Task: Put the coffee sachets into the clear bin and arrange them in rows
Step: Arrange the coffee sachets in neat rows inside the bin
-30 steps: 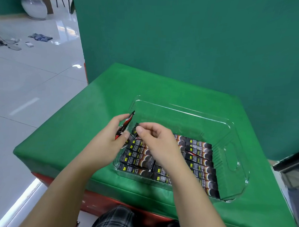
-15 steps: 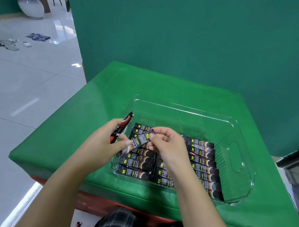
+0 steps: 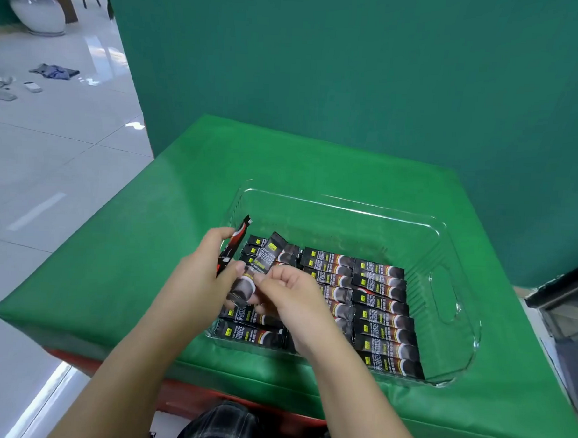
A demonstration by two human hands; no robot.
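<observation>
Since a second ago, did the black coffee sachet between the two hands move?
Yes. The black coffee sachet pinched by the right hand rose off the rows in the clear plastic bin and now tilts up.

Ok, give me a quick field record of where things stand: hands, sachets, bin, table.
left hand: grips a red-and-black sachet and the lower end of a tilted sachet
right hand: pinches the same tilted sachet
clear bin: on the green table, far half bare
rows of sachets: lying flat in the near half of the bin, side by side
task state: tilted sachet not yet laid in a row
</observation>
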